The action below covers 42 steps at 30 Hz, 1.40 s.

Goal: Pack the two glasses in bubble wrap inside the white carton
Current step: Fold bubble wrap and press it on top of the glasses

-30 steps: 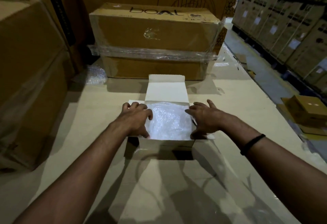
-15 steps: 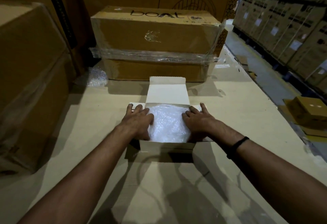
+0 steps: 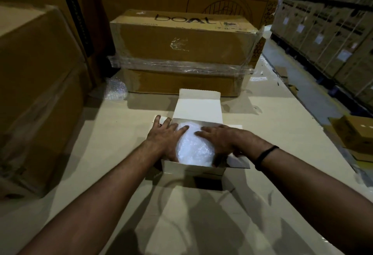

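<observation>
Right now the white carton (image 3: 193, 171) sits open about mid-surface (image 3: 121, 129), its lid flap (image 3: 198, 107) standing up at the far side, close in front of a taped brown box (image 3: 181, 53). Bubble wrap (image 3: 194, 148) fills the carton. Both hands lie flat on the wrap, pressing it: the left hand (image 3: 164, 135) with fingers spread over the carton's left edge, the right hand (image 3: 222, 139) with straight fingers close together, a black wristband (image 3: 266, 155) behind it. What lies beneath the wrap is hidden. A loose wad of wrap (image 3: 115, 91) lies by the far-left boxes.

There is one white carton (image 3: 198, 108), one bubble-wrap bundle (image 3: 193, 149), one loose bubble-wrap scrap (image 3: 115, 91), one black wristband (image 3: 266, 154), and two hands: left hand (image 3: 166, 138), right hand (image 3: 224, 140).
</observation>
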Available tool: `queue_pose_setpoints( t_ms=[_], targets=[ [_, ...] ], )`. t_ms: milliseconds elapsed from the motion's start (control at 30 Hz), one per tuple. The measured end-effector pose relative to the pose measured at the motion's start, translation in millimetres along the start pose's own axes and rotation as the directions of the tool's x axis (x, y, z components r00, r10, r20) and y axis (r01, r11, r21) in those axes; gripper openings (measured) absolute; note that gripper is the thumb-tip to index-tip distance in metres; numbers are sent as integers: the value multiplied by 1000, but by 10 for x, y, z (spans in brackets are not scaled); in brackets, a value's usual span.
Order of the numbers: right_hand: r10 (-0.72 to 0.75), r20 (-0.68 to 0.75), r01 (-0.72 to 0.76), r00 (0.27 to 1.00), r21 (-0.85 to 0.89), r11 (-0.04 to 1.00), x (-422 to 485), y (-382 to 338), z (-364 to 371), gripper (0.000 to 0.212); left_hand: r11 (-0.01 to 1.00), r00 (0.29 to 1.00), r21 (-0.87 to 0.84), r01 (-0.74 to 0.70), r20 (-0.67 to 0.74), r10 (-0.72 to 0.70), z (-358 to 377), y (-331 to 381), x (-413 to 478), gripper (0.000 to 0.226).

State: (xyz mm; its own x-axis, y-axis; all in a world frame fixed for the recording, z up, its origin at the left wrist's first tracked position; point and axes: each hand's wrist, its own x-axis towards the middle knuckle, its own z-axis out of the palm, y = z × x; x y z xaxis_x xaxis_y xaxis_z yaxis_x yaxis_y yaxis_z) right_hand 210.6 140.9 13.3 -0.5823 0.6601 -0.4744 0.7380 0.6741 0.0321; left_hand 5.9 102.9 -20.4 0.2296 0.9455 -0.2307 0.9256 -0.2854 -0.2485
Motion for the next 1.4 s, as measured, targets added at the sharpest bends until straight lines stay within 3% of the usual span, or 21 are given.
queue_pose_setpoints(
  t_ms=[233,333,433,500,533,633,767,867,967,1000,1067,1167,1233,1400],
  targets=[
    [-4,21,6,1000,-67,998,123,87,169,124,1000,998,-5,20,63,-20,-42,77,53,126],
    [-32,-62,29,998,-58,998,87,92,215,121,999,995,-50,10,96,-5,-77,64,53,128],
    [-152,-270,136,951,-76,988,-66,78,227,101,950,994,-313,-9,103,43,-142,-51,-41,124],
    [-233,-270,199,934,-146,969,-145,32,215,81,872,998,-490,-7,49,35,-177,-144,-106,111],
    [-238,-229,207,944,-153,966,-156,7,206,74,868,999,-496,-10,34,31,-192,-168,-124,100],
    [-173,-125,163,977,-86,983,-95,-37,190,68,953,995,-302,-14,89,43,-189,-89,-121,68],
    [-115,-85,115,990,-4,993,6,-75,215,69,998,997,-67,-11,72,16,-109,66,-20,76],
    [-105,-43,107,993,48,993,15,-52,208,75,997,998,-76,-5,57,9,-98,58,-4,75],
    [-50,-62,66,997,295,953,-127,99,99,85,983,999,-185,-13,33,19,-136,-60,-88,63],
    [-13,-93,40,996,295,955,-187,151,54,90,979,1000,-205,-15,15,18,-149,-113,-122,62],
    [73,-78,-63,994,122,990,-277,232,-20,96,983,999,-185,-21,27,27,-183,-178,-173,60],
    [162,31,-158,986,-106,982,-284,212,-29,97,1000,993,-17,-26,114,28,-211,-128,-114,65],
    [166,49,-154,985,-185,970,-213,174,1,93,998,988,66,-10,155,0,-196,-42,-43,77],
    [135,49,-115,990,-292,949,-87,116,173,76,995,995,102,0,96,-10,-137,5,6,84]
  ],
)
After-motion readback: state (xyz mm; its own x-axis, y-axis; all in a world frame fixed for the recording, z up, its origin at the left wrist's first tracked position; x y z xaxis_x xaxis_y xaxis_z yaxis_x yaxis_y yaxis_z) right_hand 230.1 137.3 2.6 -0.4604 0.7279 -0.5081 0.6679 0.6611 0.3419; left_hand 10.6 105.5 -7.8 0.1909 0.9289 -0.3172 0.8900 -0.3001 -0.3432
